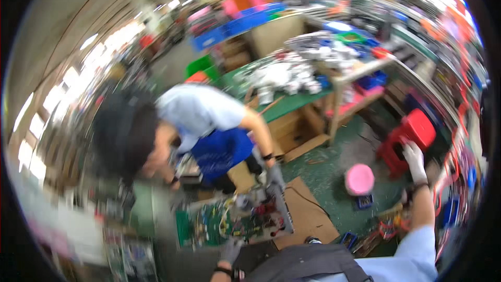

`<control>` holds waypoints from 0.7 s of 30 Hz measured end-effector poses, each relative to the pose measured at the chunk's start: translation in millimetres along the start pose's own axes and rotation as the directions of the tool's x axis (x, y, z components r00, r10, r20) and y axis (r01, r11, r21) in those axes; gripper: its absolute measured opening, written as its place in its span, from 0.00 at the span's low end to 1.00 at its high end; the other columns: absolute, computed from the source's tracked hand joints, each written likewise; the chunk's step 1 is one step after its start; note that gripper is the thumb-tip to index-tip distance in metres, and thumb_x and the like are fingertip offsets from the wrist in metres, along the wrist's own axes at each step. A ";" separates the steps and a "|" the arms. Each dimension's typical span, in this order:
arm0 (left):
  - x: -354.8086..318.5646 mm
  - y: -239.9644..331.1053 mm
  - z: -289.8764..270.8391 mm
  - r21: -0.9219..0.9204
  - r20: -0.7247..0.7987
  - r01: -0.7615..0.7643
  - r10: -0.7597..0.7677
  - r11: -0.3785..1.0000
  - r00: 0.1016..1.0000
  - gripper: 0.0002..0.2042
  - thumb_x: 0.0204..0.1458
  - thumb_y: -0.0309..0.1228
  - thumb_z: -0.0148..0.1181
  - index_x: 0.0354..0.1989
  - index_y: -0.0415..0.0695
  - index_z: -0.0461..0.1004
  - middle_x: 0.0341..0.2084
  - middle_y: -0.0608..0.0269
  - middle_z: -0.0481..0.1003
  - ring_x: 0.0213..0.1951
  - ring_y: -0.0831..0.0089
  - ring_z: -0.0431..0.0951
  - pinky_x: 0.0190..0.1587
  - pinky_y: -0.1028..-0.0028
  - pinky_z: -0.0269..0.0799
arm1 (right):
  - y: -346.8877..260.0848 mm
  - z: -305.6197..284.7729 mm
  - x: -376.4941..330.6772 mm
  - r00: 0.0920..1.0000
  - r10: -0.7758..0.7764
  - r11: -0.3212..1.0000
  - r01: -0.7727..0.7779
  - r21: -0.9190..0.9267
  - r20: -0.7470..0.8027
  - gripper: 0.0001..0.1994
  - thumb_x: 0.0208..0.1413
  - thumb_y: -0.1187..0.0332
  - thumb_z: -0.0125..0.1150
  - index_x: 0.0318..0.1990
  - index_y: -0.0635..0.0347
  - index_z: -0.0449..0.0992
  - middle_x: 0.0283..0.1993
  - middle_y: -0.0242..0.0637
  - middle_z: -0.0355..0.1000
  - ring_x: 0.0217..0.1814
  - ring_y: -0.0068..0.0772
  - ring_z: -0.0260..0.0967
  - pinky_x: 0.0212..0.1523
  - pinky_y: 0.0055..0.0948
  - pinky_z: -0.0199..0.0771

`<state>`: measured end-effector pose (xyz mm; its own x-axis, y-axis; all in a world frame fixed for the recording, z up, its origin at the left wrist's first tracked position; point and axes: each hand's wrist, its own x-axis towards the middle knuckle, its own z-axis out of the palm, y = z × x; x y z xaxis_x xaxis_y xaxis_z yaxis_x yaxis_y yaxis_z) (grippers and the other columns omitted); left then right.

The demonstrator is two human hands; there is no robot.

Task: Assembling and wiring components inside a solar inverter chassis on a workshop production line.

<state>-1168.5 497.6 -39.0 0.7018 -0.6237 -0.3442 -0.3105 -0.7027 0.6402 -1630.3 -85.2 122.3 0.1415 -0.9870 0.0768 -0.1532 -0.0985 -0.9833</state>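
Observation:
My left hand (231, 250), in a grey glove, grips the near edge of an open electronics chassis (286, 214). Inside it show a green circuit board (201, 225), wires and components. Facing me, a co-worker in a light blue shirt and blue apron (222, 151) bends over the chassis, a gloved hand (275, 175) at its far right corner. The co-worker's other hand is blurred near the far left side. Out to the right, my right hand (415, 162), in a white glove, has its fingers on a red plastic stool (417, 131), beside a dark opening in it; motion blurs the fingers.
A pink round stool (359, 179) stands on the green floor near a small blue tray (365, 201). Flattened cardboard (308, 216) lies beside the chassis. Behind the co-worker, a green-topped bench (308, 99) bears many white parts, above an open carton (300, 130). Orange cables hang at far right.

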 end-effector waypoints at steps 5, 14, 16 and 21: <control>-27.4 -30.8 2.4 0.114 0.056 0.140 -0.147 0.984 0.988 0.18 0.53 0.45 0.52 0.43 0.45 0.74 0.40 0.45 0.75 0.43 0.48 0.75 0.46 0.58 0.70 | 216.0 -22.2 -196.9 0.673 -0.263 -0.636 0.419 -0.649 0.692 0.10 0.47 0.71 0.52 0.35 0.64 0.76 0.37 0.51 0.73 0.42 0.48 0.72 0.44 0.42 0.72; -75.5 -259.4 54.1 0.201 0.358 0.201 -0.263 0.959 0.896 0.22 0.53 0.47 0.48 0.43 0.41 0.76 0.44 0.44 0.74 0.49 0.47 0.72 0.52 0.55 0.66 | 296.3 135.0 -153.3 0.776 -0.081 0.044 0.629 -0.776 0.625 0.07 0.46 0.70 0.53 0.28 0.63 0.75 0.29 0.48 0.72 0.33 0.43 0.73 0.33 0.40 0.73; -64.1 -201.6 15.5 0.107 0.192 0.280 -0.297 0.954 0.936 0.22 0.53 0.48 0.49 0.43 0.40 0.75 0.44 0.46 0.75 0.48 0.49 0.73 0.50 0.57 0.68 | 300.0 97.6 -212.0 0.813 0.090 0.192 0.552 -0.812 0.575 0.06 0.46 0.70 0.53 0.26 0.62 0.75 0.27 0.47 0.72 0.31 0.42 0.73 0.30 0.39 0.73; -70.6 -176.6 -19.2 -0.044 0.155 0.477 -0.466 0.878 0.871 0.21 0.53 0.47 0.53 0.48 0.44 0.74 0.47 0.49 0.74 0.51 0.53 0.72 0.52 0.61 0.67 | 80.6 233.1 -252.8 0.829 0.368 0.875 -0.156 -0.458 0.421 0.15 0.51 0.67 0.55 0.42 0.68 0.76 0.32 0.42 0.75 0.32 0.32 0.72 0.37 0.27 0.71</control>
<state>-1150.9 672.4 -114.5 0.6569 -0.2690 -0.7044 0.0909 -0.8991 0.4281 -1450.4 186.0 -14.9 0.4726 -0.8007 -0.3680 -0.6040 0.0098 -0.7969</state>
